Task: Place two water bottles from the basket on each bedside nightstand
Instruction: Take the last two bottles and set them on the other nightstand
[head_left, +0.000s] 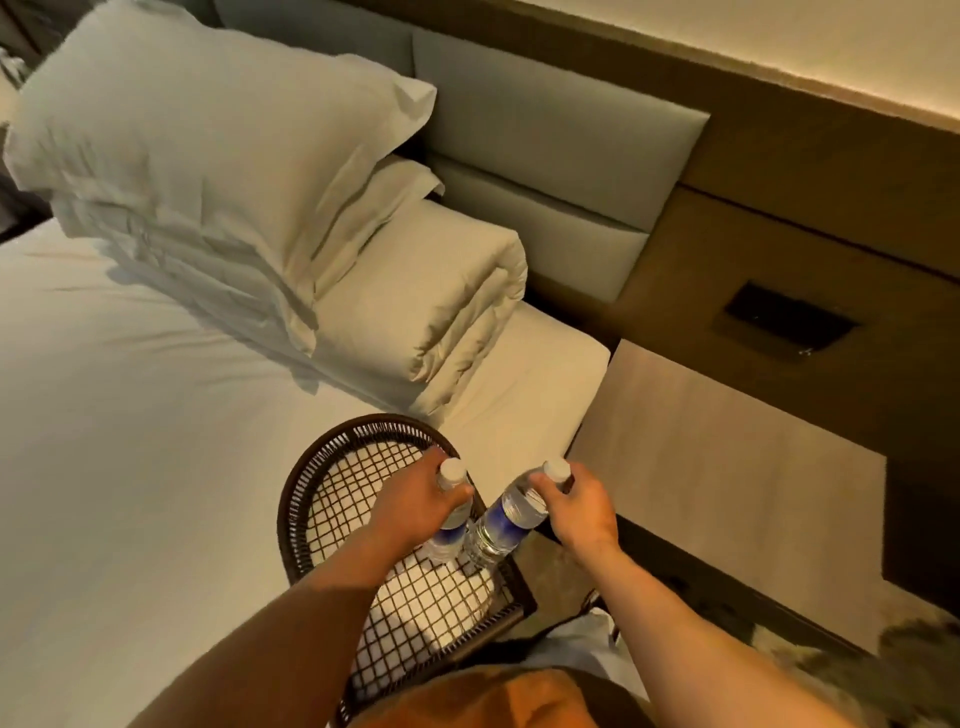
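A dark wire basket rests on the near corner of the bed. My left hand grips the neck of a clear water bottle with a white cap and blue label, held upright over the basket. My right hand grips the neck of a second, matching water bottle, tilted, its base at the basket's right rim. The two bottles almost touch at their bases. The light wooden nightstand lies to the right of the bed, beyond my right hand, its top bare.
White bed with stacked pillows and a folded duvet at the head. A grey padded headboard and a brown wall panel with a dark socket plate stand behind the nightstand. Patterned carpet at lower right.
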